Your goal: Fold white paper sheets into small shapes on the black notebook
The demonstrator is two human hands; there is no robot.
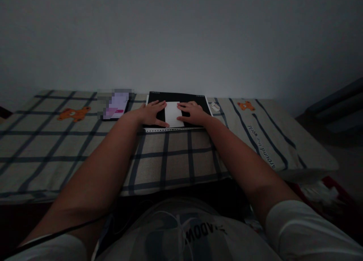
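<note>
Okay, so the paper (173, 116) sits on the notebook (193, 98), left hand (152, 114) and right hand (194, 112) spread either side, fingertips at the paper's edges. Probably best to press evenly (light touch, fewer creases). Phone (118, 102) lies left of the notebook.

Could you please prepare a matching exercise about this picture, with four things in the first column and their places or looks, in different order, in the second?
Column one
1. white paper
2. phone
3. black sheet
4. tablecloth

Column two
A. pale, crossed by dark lines
B. small pale marks near its far corners
C. touched by the left hand and right hand, between them
D. left of the left hand, screen lit

Right pairs: 1-C, 2-D, 3-B, 4-A
</note>
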